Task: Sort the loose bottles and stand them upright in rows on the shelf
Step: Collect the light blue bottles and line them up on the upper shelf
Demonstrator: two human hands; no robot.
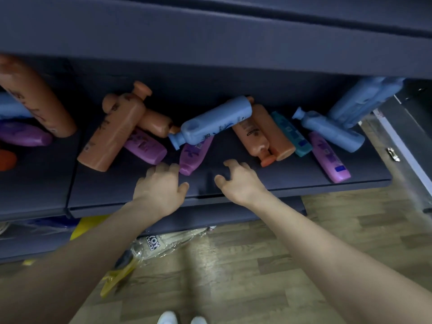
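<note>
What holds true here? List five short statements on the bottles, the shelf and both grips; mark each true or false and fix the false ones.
1. Each grip holds a bottle. False: the left grip and the right grip hold nothing, with their fingers loosely curled above the front of the shelf.
2. A blue bottle lies across a purple bottle mid-shelf. True.
3. The teal bottle stands upright. False: it lies flat beside an orange bottle.
4. A far-right purple bottle lies on its side. True.
5. The shelf is white. False: it is dark blue-grey.
</note>
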